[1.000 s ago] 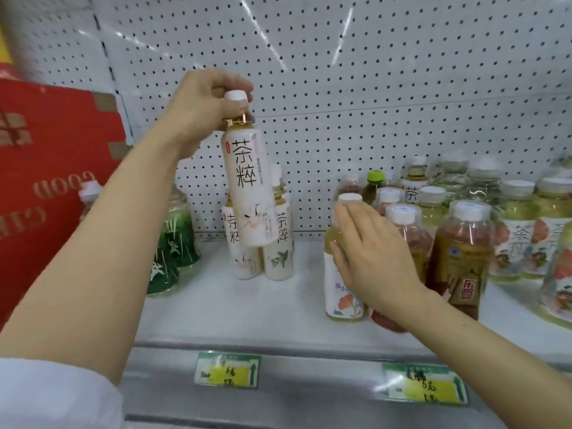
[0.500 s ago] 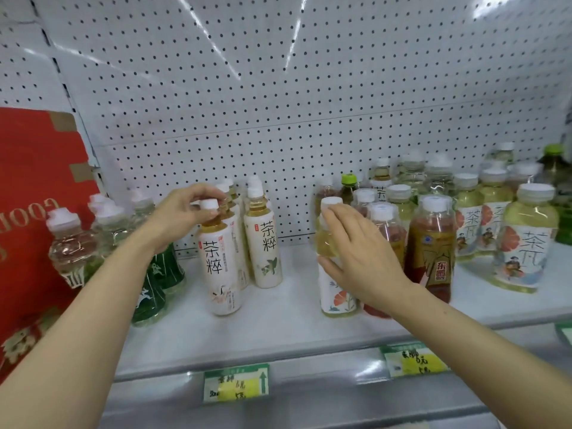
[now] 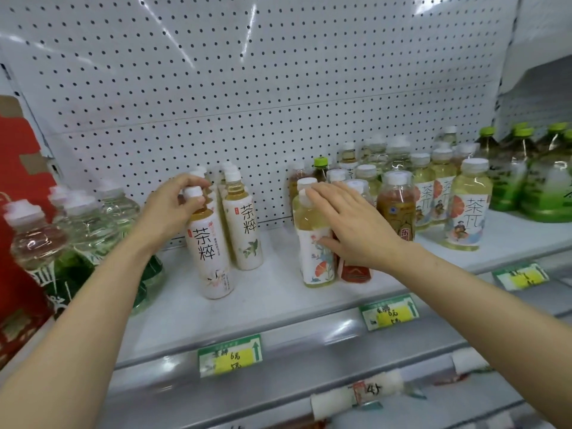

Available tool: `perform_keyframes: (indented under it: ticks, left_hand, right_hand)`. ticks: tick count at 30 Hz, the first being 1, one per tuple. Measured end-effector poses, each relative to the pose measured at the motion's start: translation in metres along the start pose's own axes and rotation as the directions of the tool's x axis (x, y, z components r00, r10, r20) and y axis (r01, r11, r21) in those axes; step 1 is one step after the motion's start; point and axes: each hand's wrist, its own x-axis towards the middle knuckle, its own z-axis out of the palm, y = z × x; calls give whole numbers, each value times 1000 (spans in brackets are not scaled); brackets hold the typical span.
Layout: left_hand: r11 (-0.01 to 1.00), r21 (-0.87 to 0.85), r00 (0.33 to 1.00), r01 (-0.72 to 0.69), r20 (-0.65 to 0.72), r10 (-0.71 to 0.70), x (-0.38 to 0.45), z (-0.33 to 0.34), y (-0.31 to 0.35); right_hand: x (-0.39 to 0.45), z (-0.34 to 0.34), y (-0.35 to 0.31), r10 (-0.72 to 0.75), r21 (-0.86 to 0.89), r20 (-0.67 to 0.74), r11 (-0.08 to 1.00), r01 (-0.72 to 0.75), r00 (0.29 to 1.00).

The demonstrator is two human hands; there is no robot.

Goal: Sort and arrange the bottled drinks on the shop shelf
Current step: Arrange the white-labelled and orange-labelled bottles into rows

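Observation:
A tall white-labelled tea bottle (image 3: 210,249) stands on the white shelf (image 3: 272,292), front of a row of like bottles (image 3: 244,233). My left hand (image 3: 173,209) grips its neck just under the white cap. A shorter yellow tea bottle with a flower label (image 3: 312,243) stands to the right. My right hand (image 3: 349,224) lies against its side and cap with fingers nearly straight, thumb on the label. A red-labelled bottle (image 3: 354,272) sits behind that hand, mostly hidden.
Green-labelled clear bottles (image 3: 77,243) crowd the shelf's left end beside a red carton (image 3: 18,230). Amber and yellow tea bottles (image 3: 467,205) and green-capped ones (image 3: 538,181) fill the right. Pegboard wall behind. Price tags (image 3: 230,354) line the shelf's front edge.
My left hand brought the tall white bottle down from mid-air and stood it on the shelf in front of its row. My right hand stayed on the yellow bottle.

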Motion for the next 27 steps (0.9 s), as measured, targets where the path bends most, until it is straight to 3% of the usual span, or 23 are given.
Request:
perform_keyframes:
  ticks: [2,3,5,7,9,10,15,22,27]
  left_hand:
    - [964,263,994,-27,-95,54,-2,11,10]
    - [952,299,980,-59,-166,112,-7,21,21]
    - [961,232,952,-149,-230,203,-20,48,50]
    - [979,92,979,-181,-80,188,-33,87,74]
    - [996,-74,994,-57,87,63,-44,129,90]
    - [995,-99,995,4,97,6,-48,148,93]
    - [985,-49,980,165,-100,-169,-41,187,92]
    - [950,-214,974,228,33,-226,-33,167,77]
    - [936,-279,970,214,-52,-237,-48,180,78]
  right_hand:
    - [-6,-2,7,28,-15,-30,999,-29,999]
    - [-9,-2,11,52,-19,-56,998,-53,997]
    - [-15,-3,24,100,-21,-130,994,-103,986]
    - [-20,-3,38,123,-4,-179,992,-126,976]
    - [-24,-5,51,144,39,-165,989,-140,976]
    - [-26,-5,56,151,72,-144,987,-142,978]
    - [-37,6,65,113,201,-80,975,-95,990]
    - [-37,17,67,75,299,-122,954,-36,990]
    - [-37,18,68,55,340,-137,940,-5,989]
